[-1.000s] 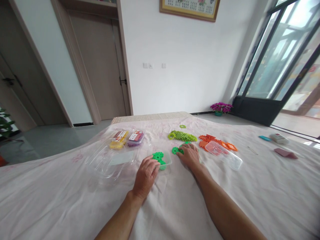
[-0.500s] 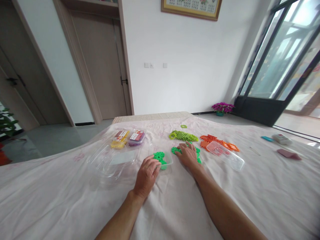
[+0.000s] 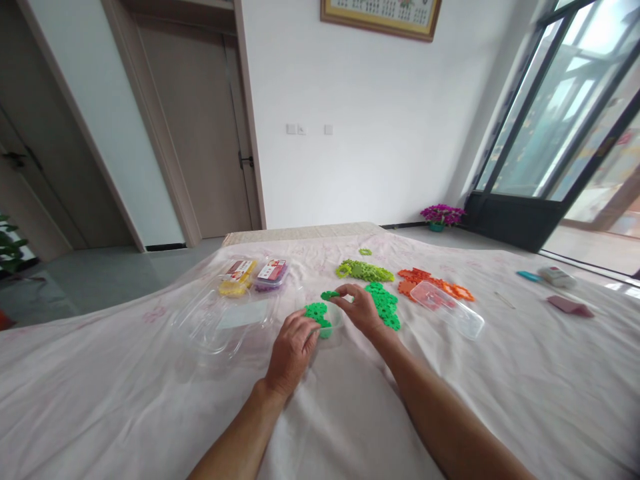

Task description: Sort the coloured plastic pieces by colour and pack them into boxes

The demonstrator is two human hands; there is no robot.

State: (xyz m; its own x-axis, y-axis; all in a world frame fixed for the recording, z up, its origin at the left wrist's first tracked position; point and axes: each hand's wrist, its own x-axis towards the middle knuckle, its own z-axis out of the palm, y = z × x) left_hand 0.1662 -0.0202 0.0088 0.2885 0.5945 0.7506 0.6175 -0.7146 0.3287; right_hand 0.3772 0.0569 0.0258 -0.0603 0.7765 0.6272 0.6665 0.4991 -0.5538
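Observation:
My left hand (image 3: 296, 340) is closed on the left side of a small clear plastic box (image 3: 336, 328). Several green snowflake discs (image 3: 316, 311) lie inside that box. Just above its far rim, my right hand (image 3: 357, 307) pinches one green snowflake disc (image 3: 329, 295) between thumb and fingers. A loose pile of green snowflake discs (image 3: 384, 305) rests on the cloth to the right of this hand, partly behind it.
Behind lie light-green discs (image 3: 369, 270); orange discs (image 3: 425, 283) sit right, near a clear lid (image 3: 455, 313). To the left are a yellow-filled box (image 3: 236, 277), a purple-filled box (image 3: 271, 274) and empty clear plastic packaging (image 3: 220, 323). A pink cloth piece (image 3: 570, 305) lies far right.
My right hand has lifted from the green pile and moved left to the box, now with one green disc pinched. My left hand stays on the box.

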